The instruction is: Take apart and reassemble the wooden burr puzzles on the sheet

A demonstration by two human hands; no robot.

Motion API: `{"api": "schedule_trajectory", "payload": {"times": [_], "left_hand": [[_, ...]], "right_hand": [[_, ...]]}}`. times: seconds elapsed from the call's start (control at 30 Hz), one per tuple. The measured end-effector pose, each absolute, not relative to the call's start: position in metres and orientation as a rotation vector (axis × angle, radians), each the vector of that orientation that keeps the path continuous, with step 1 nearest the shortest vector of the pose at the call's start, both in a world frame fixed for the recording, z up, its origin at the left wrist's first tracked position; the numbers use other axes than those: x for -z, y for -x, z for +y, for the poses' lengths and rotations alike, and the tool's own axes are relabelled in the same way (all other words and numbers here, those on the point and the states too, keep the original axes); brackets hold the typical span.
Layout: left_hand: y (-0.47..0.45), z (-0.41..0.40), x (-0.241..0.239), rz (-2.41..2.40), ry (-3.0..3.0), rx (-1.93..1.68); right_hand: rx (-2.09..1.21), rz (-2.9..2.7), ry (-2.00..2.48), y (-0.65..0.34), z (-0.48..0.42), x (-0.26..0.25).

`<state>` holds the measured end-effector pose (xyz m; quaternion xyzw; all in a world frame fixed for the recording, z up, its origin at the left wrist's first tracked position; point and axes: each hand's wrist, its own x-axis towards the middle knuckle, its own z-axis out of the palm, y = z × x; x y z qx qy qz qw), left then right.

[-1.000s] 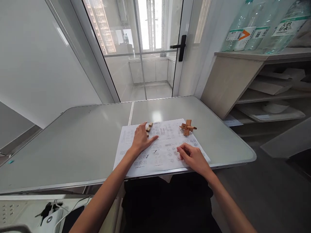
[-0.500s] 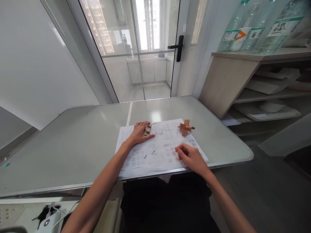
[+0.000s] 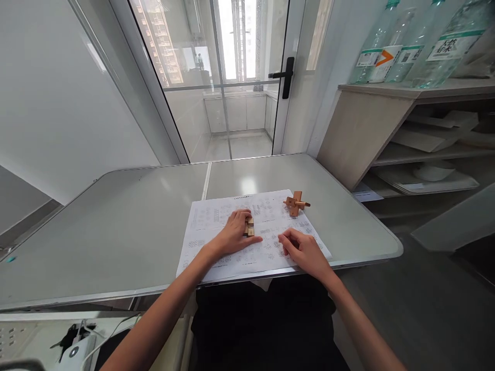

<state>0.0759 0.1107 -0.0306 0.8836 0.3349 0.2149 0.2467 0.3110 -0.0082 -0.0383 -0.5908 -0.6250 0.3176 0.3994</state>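
My left hand (image 3: pixel 236 233) curves around a small group of notched wooden puzzle blocks (image 3: pixel 250 226), with the fingers on the far side and the thumb on the near side. The blocks lie on a printed paper sheet (image 3: pixel 211 206), partly hidden by that hand. My right hand (image 3: pixel 303 248) rests over the sheet's right part, its fingers curled in and the thumb against them. Nothing shows between its fingertips. Beyond it, an assembly of crossed wooden puzzle pieces (image 3: pixel 296 203) stands at the sheet's upper right edge, touched by neither hand.
The sheet lies near the front edge of a pale table (image 3: pixel 127 226). To the right is a shelf unit (image 3: pixel 359 129) with plastic bottles (image 3: pixel 406 56) on top. A glass door (image 3: pixel 240 118) stands behind the table. At lower left, a white device (image 3: pixel 77 353) has cables.
My left hand has slid right and toward me, bringing the wooden blocks along. The sheet's lower left corner has shifted left. My right hand and the crossed assembly stay in place.
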Motion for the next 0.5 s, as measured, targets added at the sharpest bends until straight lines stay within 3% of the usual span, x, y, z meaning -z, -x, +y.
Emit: {"api": "schedule_trajectory", "payload": {"times": [0.5], "left_hand": [[-0.107, 0.064, 0.028, 0.845, -2.339, -0.689]], "right_hand": [[-0.800, -1.581, 1.470, -0.313, -0.007, 0.041]]}}
